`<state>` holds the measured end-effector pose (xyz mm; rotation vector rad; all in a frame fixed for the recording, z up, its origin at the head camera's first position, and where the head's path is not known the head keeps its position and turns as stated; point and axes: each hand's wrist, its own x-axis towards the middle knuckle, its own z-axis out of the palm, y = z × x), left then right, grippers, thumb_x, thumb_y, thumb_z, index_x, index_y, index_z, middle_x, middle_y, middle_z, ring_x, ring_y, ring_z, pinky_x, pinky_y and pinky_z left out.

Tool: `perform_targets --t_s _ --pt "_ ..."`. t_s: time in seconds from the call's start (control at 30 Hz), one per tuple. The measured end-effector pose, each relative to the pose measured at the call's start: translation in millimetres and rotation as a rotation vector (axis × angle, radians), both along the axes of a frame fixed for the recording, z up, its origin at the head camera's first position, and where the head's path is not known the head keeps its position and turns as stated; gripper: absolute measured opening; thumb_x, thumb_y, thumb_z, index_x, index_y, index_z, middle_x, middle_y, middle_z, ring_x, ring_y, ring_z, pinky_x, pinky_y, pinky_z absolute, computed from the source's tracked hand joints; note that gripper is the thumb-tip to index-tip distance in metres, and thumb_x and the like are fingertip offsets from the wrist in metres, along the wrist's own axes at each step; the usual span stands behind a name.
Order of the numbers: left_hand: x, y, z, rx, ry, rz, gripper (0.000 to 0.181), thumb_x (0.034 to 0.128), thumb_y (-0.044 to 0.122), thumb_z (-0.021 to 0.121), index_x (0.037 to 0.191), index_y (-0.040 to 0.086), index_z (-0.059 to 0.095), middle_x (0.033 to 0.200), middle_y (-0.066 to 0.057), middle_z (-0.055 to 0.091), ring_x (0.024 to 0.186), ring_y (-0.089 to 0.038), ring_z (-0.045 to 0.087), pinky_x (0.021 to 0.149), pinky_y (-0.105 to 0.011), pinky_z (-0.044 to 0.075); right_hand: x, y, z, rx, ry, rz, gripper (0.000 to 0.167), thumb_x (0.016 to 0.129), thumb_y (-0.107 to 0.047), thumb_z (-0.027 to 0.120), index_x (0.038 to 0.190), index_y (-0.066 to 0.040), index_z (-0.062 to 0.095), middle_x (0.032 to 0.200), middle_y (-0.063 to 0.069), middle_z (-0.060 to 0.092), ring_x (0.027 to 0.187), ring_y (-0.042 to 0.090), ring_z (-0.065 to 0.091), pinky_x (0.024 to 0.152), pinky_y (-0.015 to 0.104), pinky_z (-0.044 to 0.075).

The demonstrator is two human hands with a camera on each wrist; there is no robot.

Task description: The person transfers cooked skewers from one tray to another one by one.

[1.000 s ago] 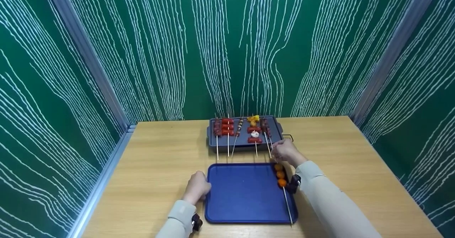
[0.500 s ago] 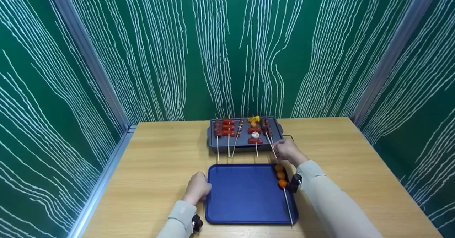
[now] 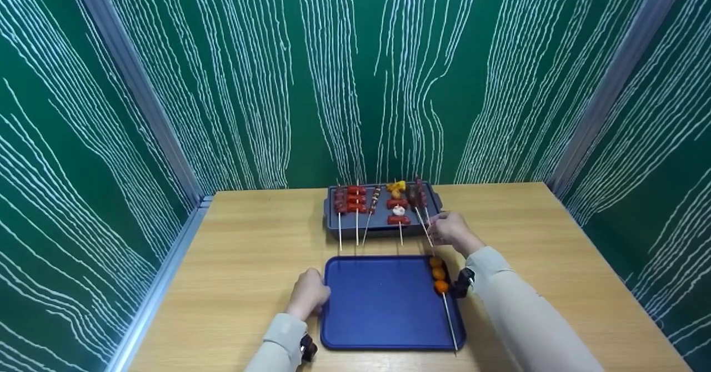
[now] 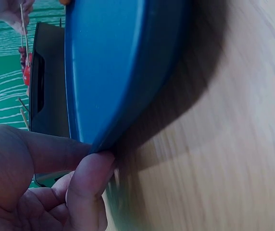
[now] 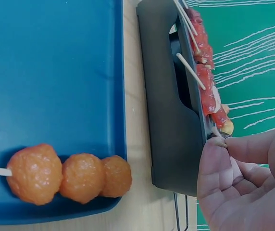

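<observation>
left hand (image 3: 308, 294) pinching left rim of blue tray (image 3: 377, 305), lower centre of head frame; right hand (image 3: 452, 231) pinching dark red skewer (image 3: 421, 195) by stick, right end of grill (image 3: 383, 214), right of centre.

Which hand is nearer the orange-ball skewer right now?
Right: the right hand is just beyond the ball end of the orange-ball skewer, by the grill; the left hand is across the blue tray, pinching its left edge.
</observation>
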<state>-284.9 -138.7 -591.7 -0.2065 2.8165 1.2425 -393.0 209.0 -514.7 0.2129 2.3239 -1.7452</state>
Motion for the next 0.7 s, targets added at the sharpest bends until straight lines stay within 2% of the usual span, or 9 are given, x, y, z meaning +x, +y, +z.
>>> perform_targets --t_s 0.13,0.27,0.4,0.5,0.53,0.57,0.6,0.7 --pt "0.8 0.7 1.6 -0.007 -0.016 0.003 0.034 0.0815 -0.006 0.054 0.061 0.017 0.039 0.057 -0.002 0.051 0.038 -0.014 0.054 0.033 -0.026 0.047 -0.4 1 3.4 -0.003 0.002 -0.01 0.024 0.096 0.01 0.053 0.119 0.012 0.06 0.078 0.003 0.064 0.064 0.011 0.062 0.057 0.024 0.06" --pt "2.7 1.6 1.8 -0.008 -0.007 -0.004 0.037 0.0818 -0.006 0.054 0.061 0.018 0.037 0.055 0.0 0.047 0.037 -0.013 0.052 0.033 -0.025 0.046 1.1 2 6.2 -0.017 0.002 -0.004 0.022 0.097 0.011 0.05 0.117 0.011 0.058 0.077 0.003 0.064 0.063 0.011 0.061 0.056 0.025 0.059" --pt "-7.2 -3.8 -15.2 -0.002 0.007 -0.007 0.036 0.0809 -0.004 0.056 0.06 0.019 0.036 0.054 -0.001 0.047 0.035 -0.016 0.055 0.032 -0.029 0.049 3.0 2 9.6 -0.034 0.005 0.004 0.022 0.097 0.011 0.046 0.117 0.01 0.056 0.076 0.004 0.063 0.061 0.012 0.06 0.055 0.024 0.057" --pt "-20.9 -10.0 -39.1 -0.011 -0.004 -0.015 0.035 0.0823 0.001 0.058 0.061 0.019 0.037 0.055 -0.001 0.049 0.035 -0.017 0.057 0.032 -0.031 0.05 3.5 3 11.6 -0.029 0.011 -0.002 0.024 0.096 0.012 0.047 0.118 0.011 0.056 0.076 0.004 0.063 0.061 0.012 0.06 0.054 0.024 0.057" --pt "-21.7 -10.1 -39.4 -0.005 -0.015 -0.01 0.036 0.0824 0.0 0.059 0.06 0.019 0.038 0.055 -0.001 0.05 0.036 -0.018 0.058 0.032 -0.032 0.051 3.6 3 11.8 -0.027 0.013 -0.004 0.025 0.097 0.011 0.046 0.119 0.012 0.056 0.076 0.004 0.063 0.061 0.012 0.061 0.054 0.024 0.057" --pt "-24.8 -11.3 -45.6 -0.008 -0.014 -0.012 0.036 0.0832 0.001 0.06 0.061 0.018 0.038 0.055 -0.001 0.051 0.036 -0.018 0.058 0.032 -0.033 0.051 3.7 3 12.1 -0.025 0.015 -0.007 0.025 0.097 0.011 0.046 0.12 0.013 0.056 0.077 0.004 0.063 0.061 0.012 0.061 0.054 0.025 0.058" --pt "-26.0 -11.5 -47.2 -0.009 -0.015 -0.013 0.036 0.0835 0.001 0.06 0.061 0.018 0.039 0.055 -0.001 0.051 0.036 -0.018 0.058 0.032 -0.033 0.051 3.6 3 11.9 -0.024 0.015 -0.012 0.025 0.097 0.011 0.047 0.12 0.013 0.056 0.076 0.004 0.063 0.061 0.012 0.06 0.054 0.025 0.058" --pt "-26.8 -12.0 -48.2 -0.001 -0.021 -0.012 0.034 0.0847 0.0 0.06 0.063 0.017 0.041 0.057 -0.004 0.052 0.037 -0.019 0.059 0.033 -0.034 0.052 3.9 3 11.4 -0.035 0.014 -0.011 0.025 0.095 0.012 0.049 0.12 0.013 0.056 0.075 0.004 0.063 0.06 0.012 0.06 0.053 0.025 0.057"
